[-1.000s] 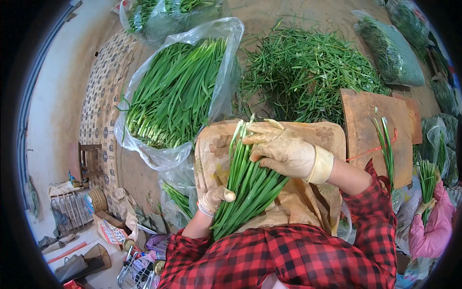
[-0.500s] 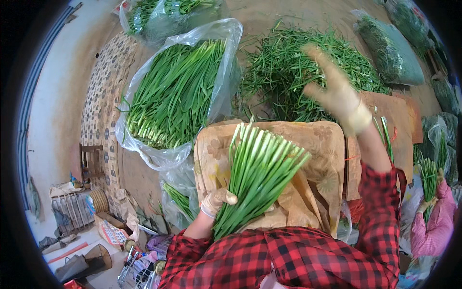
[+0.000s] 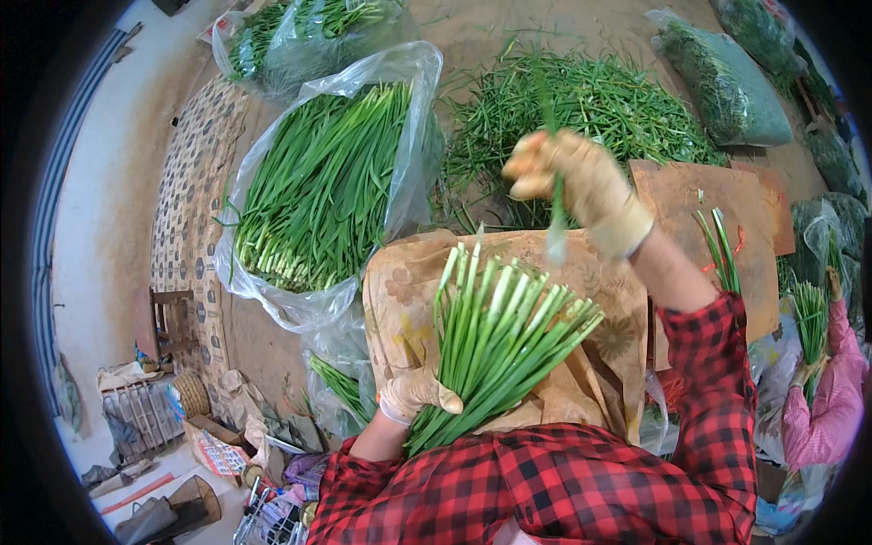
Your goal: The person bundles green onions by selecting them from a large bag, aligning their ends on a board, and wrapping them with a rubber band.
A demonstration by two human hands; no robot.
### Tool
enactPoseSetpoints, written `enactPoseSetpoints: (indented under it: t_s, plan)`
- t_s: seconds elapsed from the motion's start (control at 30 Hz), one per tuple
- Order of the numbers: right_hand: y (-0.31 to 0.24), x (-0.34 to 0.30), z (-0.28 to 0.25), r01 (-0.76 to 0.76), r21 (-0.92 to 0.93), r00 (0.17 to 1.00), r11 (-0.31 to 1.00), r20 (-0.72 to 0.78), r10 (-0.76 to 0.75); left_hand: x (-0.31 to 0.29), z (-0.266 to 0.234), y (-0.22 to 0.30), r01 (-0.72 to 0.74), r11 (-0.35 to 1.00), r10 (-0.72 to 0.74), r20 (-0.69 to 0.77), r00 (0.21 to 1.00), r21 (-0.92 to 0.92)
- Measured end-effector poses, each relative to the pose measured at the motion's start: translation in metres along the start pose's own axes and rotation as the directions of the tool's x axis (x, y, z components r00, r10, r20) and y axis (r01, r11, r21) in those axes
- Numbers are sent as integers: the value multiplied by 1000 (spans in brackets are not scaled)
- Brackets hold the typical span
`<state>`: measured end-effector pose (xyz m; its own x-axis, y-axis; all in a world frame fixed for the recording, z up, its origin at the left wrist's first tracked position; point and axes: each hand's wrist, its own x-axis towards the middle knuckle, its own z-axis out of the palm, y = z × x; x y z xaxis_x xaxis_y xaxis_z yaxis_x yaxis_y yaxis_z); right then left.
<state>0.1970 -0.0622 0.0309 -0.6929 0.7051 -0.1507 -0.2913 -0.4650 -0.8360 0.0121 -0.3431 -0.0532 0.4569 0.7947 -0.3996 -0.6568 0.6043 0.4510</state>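
The left hand was wrapped around a bunch of green stalks, its pale ends fanned toward the far edge of the brown patterned cloth, which showed bare on either side. The right hand, blurred, was pinching a loose stalk near that far edge, apart from the bunch. Beyond spread a green heap; a filled clear bag lay far left, a brown board right.

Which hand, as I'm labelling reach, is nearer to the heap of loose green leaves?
Right: the right hand overlaps the near edge of the heap in the picture. The left hand is farther from it, near the checked shirt, holding the green bundle.
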Motion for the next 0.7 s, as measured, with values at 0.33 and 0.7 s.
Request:
enactPoseSetpoints:
  t_s: [0.33,0.7]
  plan:
    - [5,-1,-9,-496,-571,825,654,-75,560,4,-4,-1,14,1000,-14,31,999,3]
    - [-39,54,-107,165,-290,950,943,-212,-231,4,-3,4,-8,1000,9,29,1000,-12]
